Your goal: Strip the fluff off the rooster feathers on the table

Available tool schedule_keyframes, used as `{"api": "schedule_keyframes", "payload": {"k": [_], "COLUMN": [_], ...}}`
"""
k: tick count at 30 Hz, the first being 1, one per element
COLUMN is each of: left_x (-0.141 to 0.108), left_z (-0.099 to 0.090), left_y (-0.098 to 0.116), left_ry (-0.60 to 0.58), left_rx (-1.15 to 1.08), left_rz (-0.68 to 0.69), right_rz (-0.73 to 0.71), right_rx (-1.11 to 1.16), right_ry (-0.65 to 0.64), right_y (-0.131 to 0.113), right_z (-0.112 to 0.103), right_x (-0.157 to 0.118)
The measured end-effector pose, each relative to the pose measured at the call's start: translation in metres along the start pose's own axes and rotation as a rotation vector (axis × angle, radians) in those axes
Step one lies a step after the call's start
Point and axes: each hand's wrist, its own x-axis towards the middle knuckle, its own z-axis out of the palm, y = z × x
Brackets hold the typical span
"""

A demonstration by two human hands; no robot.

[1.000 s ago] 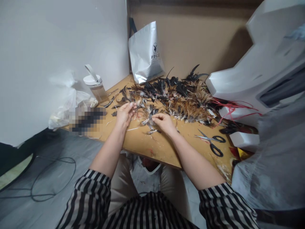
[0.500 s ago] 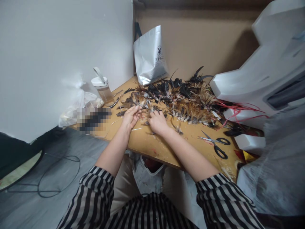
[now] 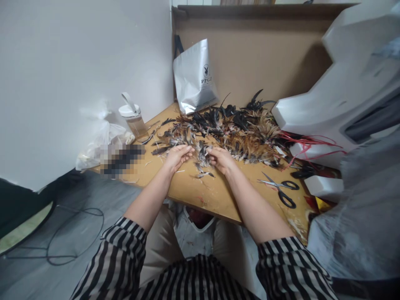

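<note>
At the near edge of a pile of brown and black feathers [image 3: 246, 141], my left hand [image 3: 179, 158] is closed in a pinch. What its fingertips hold, if anything, is too small to make out. A short way to its right, my right hand [image 3: 222, 160] pinches at a small tuft of dark, pale-tipped feathers [image 3: 203, 156]. Below the tuft a loose grey-and-white feather [image 3: 204, 174] lies on the wooden table [image 3: 200, 191]. Scissors [image 3: 279, 189] with black handles rest to the right, blades partly apart.
A silver bag [image 3: 195, 79] stands behind the feathers. On the left are a lidded cup [image 3: 134, 118] and a tied plastic bag [image 3: 103, 141]. Red strings [image 3: 312, 143] hang by white foam [image 3: 312, 108] on the right. A bin [image 3: 198, 223] sits under the table.
My right hand has moved right and turned, its fingertips now beside the tuft. My left hand has shifted slightly right. The view has tilted up a little.
</note>
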Motion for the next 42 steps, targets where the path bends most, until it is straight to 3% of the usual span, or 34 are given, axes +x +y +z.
{"api": "schedule_keyframes", "payload": {"k": [3,6,13,19,29,37,42], "left_x": [-0.001,0.0,0.007,0.003,0.002,-0.001,-0.003], "left_z": [0.014,0.029,0.046,0.047,0.039,0.036,0.038], "left_y": [-0.003,-0.004,-0.008,-0.018,-0.019,-0.011,-0.009], "left_ry": [-0.026,-0.052,-0.08,-0.131,-0.152,-0.098,-0.076], "left_rx": [0.031,0.036,0.104,0.133,0.113,0.024,0.074], "left_rz": [-0.034,-0.088,-0.117,-0.087,-0.074,0.011,0.0], "right_rz": [0.075,0.072,0.0,-0.045,-0.124,0.131,0.071], "right_rx": [0.216,0.323,0.281,0.097,-0.003,-0.04,-0.015], "right_ry": [-0.053,-0.02,0.052,0.111,0.14,-0.132,-0.073], "right_y": [-0.002,-0.005,-0.009,-0.002,0.0,-0.004,-0.002], "right_z": [-0.005,-0.01,-0.01,-0.001,0.009,0.0,0.001], "right_x": [-0.001,0.0,-0.003,-0.003,-0.006,-0.01,-0.01]}}
